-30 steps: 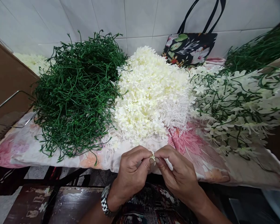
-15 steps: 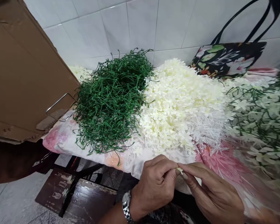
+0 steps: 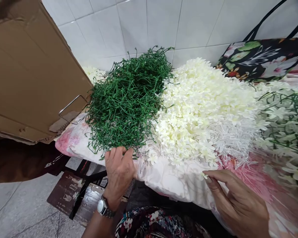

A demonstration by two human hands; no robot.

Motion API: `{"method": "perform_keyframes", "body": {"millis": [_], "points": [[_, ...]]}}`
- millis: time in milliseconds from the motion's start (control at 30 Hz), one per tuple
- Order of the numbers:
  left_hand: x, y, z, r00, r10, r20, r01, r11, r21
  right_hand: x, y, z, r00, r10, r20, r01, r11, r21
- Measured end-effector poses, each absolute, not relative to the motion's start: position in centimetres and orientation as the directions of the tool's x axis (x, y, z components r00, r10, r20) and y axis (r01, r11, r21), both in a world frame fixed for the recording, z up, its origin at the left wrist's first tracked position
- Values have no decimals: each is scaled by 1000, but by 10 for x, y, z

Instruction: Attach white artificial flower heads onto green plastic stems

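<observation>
My left hand point(image 3: 119, 170), a watch on its wrist, reaches up to the near edge of a heap of green plastic stems point(image 3: 129, 99), fingertips touching the lowest strands. My right hand point(image 3: 234, 201) pinches a small cream artificial blossom point(image 3: 204, 175) between thumb and forefinger over the floral cloth point(image 3: 173, 178). A big pile of cream blossoms point(image 3: 203, 105) lies in the middle, with white plastic stamen sprigs point(image 3: 234, 142) at its right edge.
A brown cardboard box point(image 3: 27, 76) with a metal wire handle point(image 3: 71, 110) stands at the left. A dark floral tote bag point(image 3: 263, 59) leans on the tiled wall. Assembled green-and-white flower sprays point(image 3: 285, 129) lie at the right. A dark stool point(image 3: 72, 198) is below.
My hands, together on one blossom before, have parted. The left hand moved up-left to the green stems; the right keeps the blossom. The view swung left.
</observation>
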State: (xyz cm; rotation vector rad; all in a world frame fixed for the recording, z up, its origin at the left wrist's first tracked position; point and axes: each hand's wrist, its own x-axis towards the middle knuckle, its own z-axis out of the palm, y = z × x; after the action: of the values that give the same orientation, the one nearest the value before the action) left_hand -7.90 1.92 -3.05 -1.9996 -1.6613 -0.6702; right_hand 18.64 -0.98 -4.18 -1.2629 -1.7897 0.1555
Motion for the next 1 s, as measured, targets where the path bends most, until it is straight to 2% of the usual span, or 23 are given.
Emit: {"method": "perform_keyframes", "body": {"millis": [100, 200, 267, 333, 400, 500, 600, 667, 833, 1000], "points": [[-78, 24, -28, 112, 681, 724, 975, -216, 53, 186, -10, -41, -58, 799, 599, 681, 470, -562], [-71, 28, -21, 2, 609, 793, 924, -305, 231, 186, -10, -42, -58, 800, 597, 672, 474, -569], [-62, 28, -14, -66, 598, 799, 830, -411, 376, 187, -9, -43, -61, 801, 595, 672, 474, -569], [-50, 26, -9, -136, 682, 719, 674, -468, 571, 188, -9, -43, -58, 805, 590, 668, 471, -576], [-38, 24, -7, -221, 791, 571, 464, -429, 774, 189, -9, -40, -31, 819, 573, 639, 457, -619], [-20, 21, -7, -312, 890, 333, 124, -309, 943, 187, -10, -31, 18, 853, 522, 533, 433, -727], [-2, 19, -8, -297, 947, 124, -137, -171, 976, 184, -9, -22, 20, 861, 508, 418, 454, -787], [9, 16, -10, -225, 974, 25, -228, -78, 971, 183, -10, -19, 21, 862, 506, 390, 459, -799], [28, 3, -22, -29, 992, -120, -280, 108, 954, 188, -18, -10, 31, 875, 484, 398, 433, -809], [38, -2, -27, 79, 973, -214, -244, 228, 943, 194, -20, 1, -17, 842, 539, 404, 499, -767]]}}
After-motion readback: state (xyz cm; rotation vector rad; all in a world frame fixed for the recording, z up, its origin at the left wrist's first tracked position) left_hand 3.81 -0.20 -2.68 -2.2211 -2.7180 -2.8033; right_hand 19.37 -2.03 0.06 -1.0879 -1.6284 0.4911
